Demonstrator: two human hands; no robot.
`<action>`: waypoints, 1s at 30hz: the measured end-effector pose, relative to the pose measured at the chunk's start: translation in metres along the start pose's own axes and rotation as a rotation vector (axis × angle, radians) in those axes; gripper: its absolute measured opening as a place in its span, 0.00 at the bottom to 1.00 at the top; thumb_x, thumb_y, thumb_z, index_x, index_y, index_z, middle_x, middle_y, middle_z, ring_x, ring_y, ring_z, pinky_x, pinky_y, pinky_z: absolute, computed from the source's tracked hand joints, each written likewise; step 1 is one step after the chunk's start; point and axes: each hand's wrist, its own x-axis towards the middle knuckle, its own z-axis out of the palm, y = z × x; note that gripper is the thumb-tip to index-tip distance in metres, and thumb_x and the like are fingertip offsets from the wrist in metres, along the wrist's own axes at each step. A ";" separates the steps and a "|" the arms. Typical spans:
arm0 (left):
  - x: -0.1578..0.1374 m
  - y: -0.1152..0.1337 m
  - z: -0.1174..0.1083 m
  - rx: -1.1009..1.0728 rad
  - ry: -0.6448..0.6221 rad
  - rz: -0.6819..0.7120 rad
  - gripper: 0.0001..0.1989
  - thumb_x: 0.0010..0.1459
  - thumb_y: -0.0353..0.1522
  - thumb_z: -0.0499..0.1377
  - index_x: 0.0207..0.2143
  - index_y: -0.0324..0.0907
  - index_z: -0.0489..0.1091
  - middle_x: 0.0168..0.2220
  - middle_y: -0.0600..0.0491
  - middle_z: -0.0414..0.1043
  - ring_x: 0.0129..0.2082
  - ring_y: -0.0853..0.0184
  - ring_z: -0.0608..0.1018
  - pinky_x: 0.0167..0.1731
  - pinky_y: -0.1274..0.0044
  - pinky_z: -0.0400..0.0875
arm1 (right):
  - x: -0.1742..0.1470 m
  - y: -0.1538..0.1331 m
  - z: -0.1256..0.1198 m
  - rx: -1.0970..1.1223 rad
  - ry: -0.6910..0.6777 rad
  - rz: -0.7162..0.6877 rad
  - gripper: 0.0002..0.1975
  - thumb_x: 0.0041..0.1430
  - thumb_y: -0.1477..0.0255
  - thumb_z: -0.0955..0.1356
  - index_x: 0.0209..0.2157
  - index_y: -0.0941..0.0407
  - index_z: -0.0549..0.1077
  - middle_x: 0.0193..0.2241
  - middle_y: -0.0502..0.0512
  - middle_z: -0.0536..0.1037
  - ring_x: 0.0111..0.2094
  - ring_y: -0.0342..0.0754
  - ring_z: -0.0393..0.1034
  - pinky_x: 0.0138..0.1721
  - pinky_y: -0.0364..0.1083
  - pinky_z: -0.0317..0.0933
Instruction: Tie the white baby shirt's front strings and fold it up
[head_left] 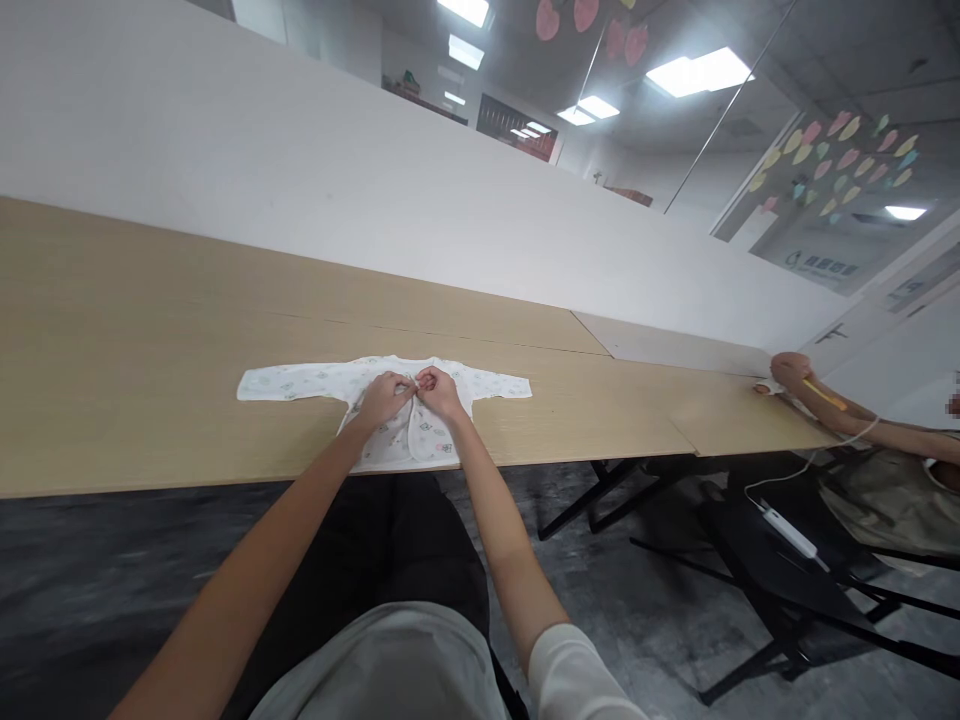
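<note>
A small white baby shirt point(429, 440) with a faint printed pattern lies spread on the wooden table, both long sleeves stretched out sideways. Its lower hem reaches the table's near edge. My left hand point(385, 398) is closed in a pinch on the cloth at the upper middle of the front. Right beside it, my right hand point(438, 390) also pinches the shirt near the front opening, fingertips almost touching those of the left. Exactly which bit of fabric or fastening sits between the fingers is too small to make out.
The pale wooden table point(150, 350) runs along a white wall point(300, 200) with glass above. At the far right, another person's arm point(832, 405) rests at the table's end. Below stands a black folding chair point(780, 590) with a white power strip point(787, 530) on it.
</note>
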 end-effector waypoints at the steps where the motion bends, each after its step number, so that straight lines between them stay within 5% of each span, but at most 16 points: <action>1: 0.000 0.000 0.000 0.003 0.003 0.001 0.16 0.54 0.42 0.55 0.34 0.43 0.79 0.40 0.45 0.79 0.45 0.57 0.77 0.52 0.68 0.69 | 0.000 0.000 0.000 -0.002 0.002 0.001 0.13 0.37 0.81 0.64 0.29 0.55 0.68 0.25 0.43 0.67 0.29 0.40 0.64 0.33 0.38 0.62; 15: -0.004 0.006 -0.003 0.120 0.031 -0.046 0.12 0.51 0.35 0.56 0.31 0.43 0.79 0.40 0.45 0.79 0.45 0.54 0.77 0.52 0.66 0.69 | -0.001 -0.002 -0.005 -0.030 0.031 0.123 0.10 0.36 0.82 0.63 0.24 0.55 0.69 0.22 0.44 0.71 0.29 0.44 0.69 0.39 0.43 0.67; 22: -0.006 0.008 -0.008 0.074 0.032 -0.003 0.20 0.48 0.28 0.55 0.41 0.43 0.81 0.45 0.46 0.78 0.49 0.56 0.76 0.54 0.67 0.68 | -0.007 -0.004 -0.007 -0.220 0.016 0.062 0.11 0.41 0.84 0.64 0.23 0.55 0.73 0.23 0.47 0.75 0.31 0.45 0.72 0.42 0.44 0.68; 30: -0.012 0.007 -0.014 0.191 -0.038 -0.020 0.16 0.56 0.36 0.56 0.39 0.45 0.83 0.45 0.45 0.79 0.48 0.50 0.76 0.52 0.62 0.68 | -0.009 0.001 -0.007 -0.324 -0.038 -0.035 0.12 0.46 0.84 0.66 0.26 0.56 0.80 0.26 0.51 0.79 0.31 0.46 0.74 0.42 0.44 0.68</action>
